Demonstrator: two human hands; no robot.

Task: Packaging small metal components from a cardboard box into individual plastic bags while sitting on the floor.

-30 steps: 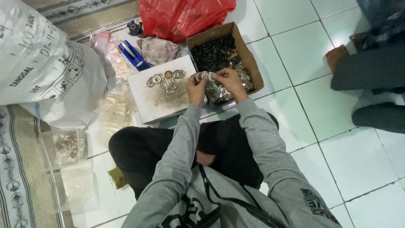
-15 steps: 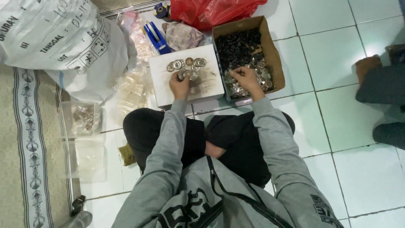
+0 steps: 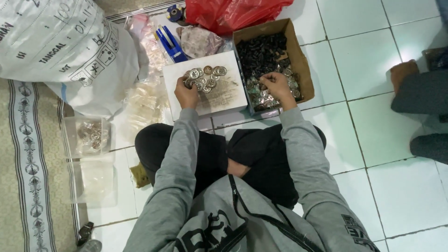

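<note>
Right now you sit cross-legged on the white tiled floor (image 3: pixel 364 140), both grey-sleeved arms stretched toward twelve o'clock. Your left hand (image 3: pixel 186 95) rests on the near left edge of the flat white rectangular box (image 3: pixel 224 95), fingers curled down beside the cluster of round silvery metal buttons (image 3: pixel 204 77) lying at the box's eleven o'clock corner; whether it pinches one you cannot tell. Your right hand (image 3: pixel 276 86) reaches into the open brown cardboard box (image 3: pixel 303 70) at one o'clock, fingertips bunched together over the shiny metal pieces (image 3: pixel 263 95) heaped in its near half; the far half holds dark pieces. The two boxes sit side by side, touching. Beyond them at twelve o'clock lies a crumpled red plastic bag (image 3: pixel 233 14), with a blue plastic tool (image 3: pixel 170 44) at eleven. A large white woven sack (image 3: pixel 60 51) fills ten o'clock. Clear plastic bags (image 3: pixel 91 135) lie at nine o'clock. Another person's leg (image 3: pixel 420 93) shows at three o'clock.
</note>
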